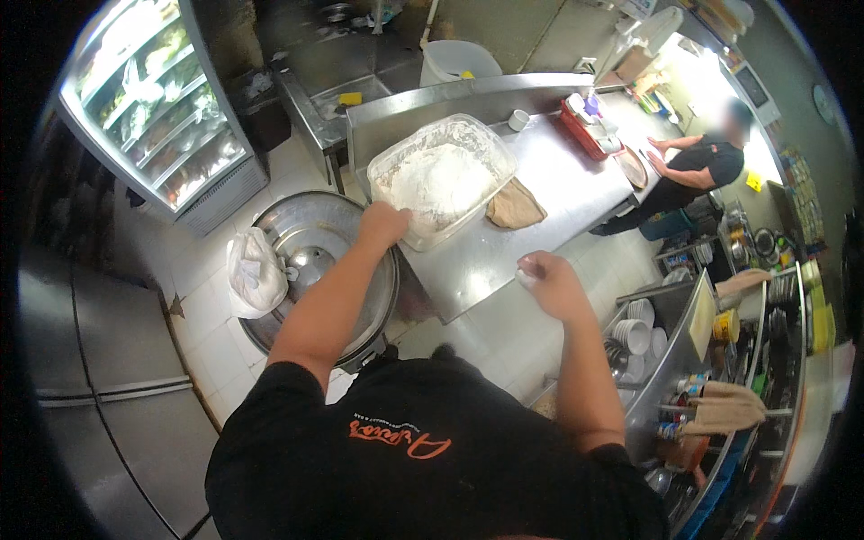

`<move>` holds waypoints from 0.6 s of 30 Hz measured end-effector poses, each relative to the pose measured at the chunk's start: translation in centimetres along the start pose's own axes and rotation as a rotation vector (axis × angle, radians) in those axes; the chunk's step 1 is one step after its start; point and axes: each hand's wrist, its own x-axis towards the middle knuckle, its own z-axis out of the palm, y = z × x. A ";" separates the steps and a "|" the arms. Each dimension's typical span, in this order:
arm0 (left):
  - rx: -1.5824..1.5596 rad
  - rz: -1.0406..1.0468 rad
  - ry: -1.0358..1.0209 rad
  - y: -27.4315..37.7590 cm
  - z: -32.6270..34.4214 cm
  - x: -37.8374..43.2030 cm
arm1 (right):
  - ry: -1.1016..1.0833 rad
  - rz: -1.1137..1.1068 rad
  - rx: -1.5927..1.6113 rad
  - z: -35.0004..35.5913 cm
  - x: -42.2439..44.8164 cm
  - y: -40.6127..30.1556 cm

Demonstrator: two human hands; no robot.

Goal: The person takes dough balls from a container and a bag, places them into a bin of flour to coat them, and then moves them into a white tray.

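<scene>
A clear plastic tub sits on the stainless steel table, with a heap of white flour inside. At the tub's near left corner, my left hand is closed over the rim. My right hand hangs in front of the table's near edge with its fingers curled and white powder on the fingertips. Whether anything is inside that curl is hidden. A folded tan cloth lies against the tub's right side, between the tub and my right hand.
A round metal lid and a knotted white plastic bag are at my left. Farther along the table stand a white cup and a red basket. Another person works beyond. Shelves with white bowls are at my right.
</scene>
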 end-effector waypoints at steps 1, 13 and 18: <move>0.038 -0.006 0.009 -0.3 0.4 0.3 | -0.027 -0.026 -0.020 -0.2 1.7 0.5; 0.204 0.033 -0.116 0.3 -2.2 -4.7 | -0.430 -0.521 -0.477 5.7 18.0 -0.2; 0.147 -0.052 -0.209 1.3 -2.5 -8.9 | -0.608 -0.653 -0.517 8.1 19.2 2.5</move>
